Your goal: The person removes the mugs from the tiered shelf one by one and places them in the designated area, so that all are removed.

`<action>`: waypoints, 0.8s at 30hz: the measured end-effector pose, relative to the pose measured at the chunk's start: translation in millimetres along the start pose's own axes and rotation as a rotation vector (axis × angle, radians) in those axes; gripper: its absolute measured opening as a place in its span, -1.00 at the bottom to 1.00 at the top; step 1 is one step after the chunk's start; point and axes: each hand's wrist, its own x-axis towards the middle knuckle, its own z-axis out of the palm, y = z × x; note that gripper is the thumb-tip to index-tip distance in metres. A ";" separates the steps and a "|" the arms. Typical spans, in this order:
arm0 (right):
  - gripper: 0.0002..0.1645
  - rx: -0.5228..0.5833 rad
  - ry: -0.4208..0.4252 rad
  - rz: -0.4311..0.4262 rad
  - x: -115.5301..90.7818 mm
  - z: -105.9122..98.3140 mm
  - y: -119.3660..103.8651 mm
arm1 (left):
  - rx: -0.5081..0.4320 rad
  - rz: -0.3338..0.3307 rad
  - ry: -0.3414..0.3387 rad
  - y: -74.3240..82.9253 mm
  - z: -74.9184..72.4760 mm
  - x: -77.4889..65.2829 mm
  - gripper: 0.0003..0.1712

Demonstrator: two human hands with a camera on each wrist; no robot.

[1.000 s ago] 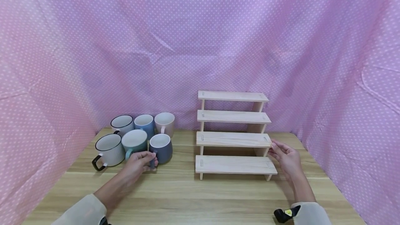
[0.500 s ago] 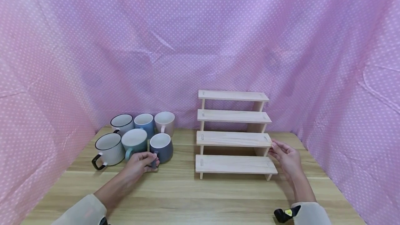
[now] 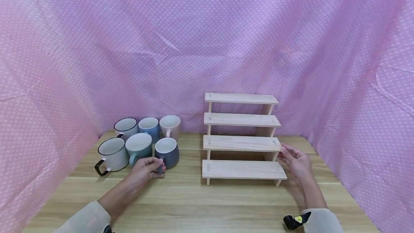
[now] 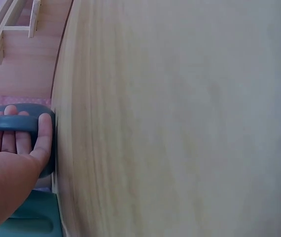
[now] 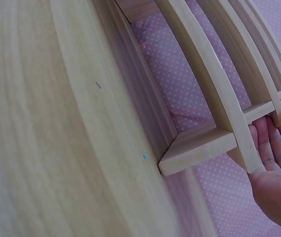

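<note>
My left hand (image 3: 142, 171) grips the handle of a slate-blue mug (image 3: 171, 156) with a white inside, at the front right of a group of mugs. In the left wrist view several fingers pass through the mug's handle (image 4: 15, 123). The mug stands upright on the table. At the right, my right hand (image 3: 298, 166) pinches the right end of the second-lowest shelf on a pale wooden stepped display stand (image 3: 240, 143). Seen from the right wrist, the thumb lies on the edge of the stand (image 5: 197, 151) with the fingers beneath.
Close beside the held mug stands a teal mug (image 3: 139, 151). Left of that is a white mug with a black handle (image 3: 116, 159). Behind are a black-rimmed white mug (image 3: 127, 128), a blue mug (image 3: 152, 132) and a pink mug (image 3: 174, 129). A pink dotted cloth (image 3: 207, 46) surrounds the wooden table (image 3: 194, 208).
The slate-blue mug and my left hand have shifted very slightly to the right. My right hand and the stand look unmoved.
</note>
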 end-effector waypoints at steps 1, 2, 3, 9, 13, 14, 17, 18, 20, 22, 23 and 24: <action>-0.64 0.003 0.001 0.001 0.1 -0.2 0.5 | -0.001 -0.005 -0.003 0.4 -0.4 0.0 -0.76; -0.66 0.003 0.000 0.003 0.9 0.2 1.2 | 0.001 -0.012 0.000 1.0 -1.2 -0.6 -0.75; -0.67 0.002 -0.001 0.005 1.7 0.7 1.8 | 0.008 -0.020 0.004 1.7 -1.9 -1.1 -0.75; -0.69 0.003 -0.015 0.010 5.2 4.9 4.6 | 0.187 -0.019 0.090 9.4 -2.8 -7.8 -0.70; -0.63 0.006 -0.019 0.008 6.4 7.9 5.1 | 0.527 0.084 0.190 18.4 -3.5 -14.3 -0.72; -0.61 0.009 -0.020 0.008 6.6 8.2 5.0 | 0.623 0.123 0.214 21.1 -3.6 -16.2 -0.74; -0.68 0.016 -0.025 0.009 5.8 6.7 3.7 | 0.832 0.257 0.288 30.5 -0.8 -18.7 -0.84; -0.72 0.018 -0.028 0.007 5.3 5.6 3.1 | 0.882 0.307 0.303 34.4 1.1 -18.8 -0.86; -0.77 0.006 -0.030 0.003 4.5 3.0 1.2 | 0.940 0.397 0.314 42.5 6.0 -18.1 -0.90; -0.77 -0.072 -0.007 -0.014 3.5 0.6 -1.9 | 0.972 0.467 0.304 50.9 12.5 -15.6 -0.91; -0.73 -0.143 0.013 -0.030 2.7 -0.7 -3.6 | 0.983 0.496 0.290 54.7 15.8 -14.1 -0.92; -0.66 -0.224 0.036 -0.050 1.9 -1.9 -5.7 | 0.995 0.519 0.279 57.9 19.2 -12.2 -0.92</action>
